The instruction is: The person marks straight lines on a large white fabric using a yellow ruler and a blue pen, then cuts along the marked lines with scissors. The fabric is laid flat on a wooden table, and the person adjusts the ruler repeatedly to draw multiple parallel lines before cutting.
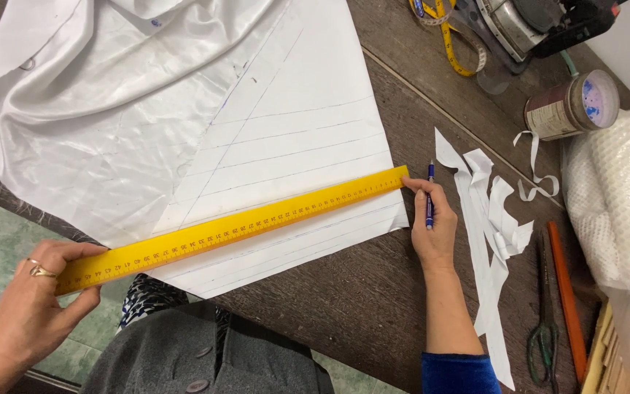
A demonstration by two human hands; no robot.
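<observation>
Ruler [235, 226] lies across the fabric [286, 138], left hand [34, 292] clamped on one end. Right hand [432, 222], closed around a pen [429, 197], touches the other end. Slippery fabric could shift and skew the line.

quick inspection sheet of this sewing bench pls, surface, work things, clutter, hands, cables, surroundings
surface: dark wooden table, worn, partly covered.
job's things: yellow ruler lies slantwise across white fabric marked with ruled lines; blue pen.
clutter: white fabric strips, scissors, orange stick, yellow tape measure, round tin, white netting bundle.
grippers: left hand grips the ruler's near end; right hand holds the pen at the ruler's far end.
cables: nothing seen.
surroundings: machine at the top edge; green floor.
</observation>
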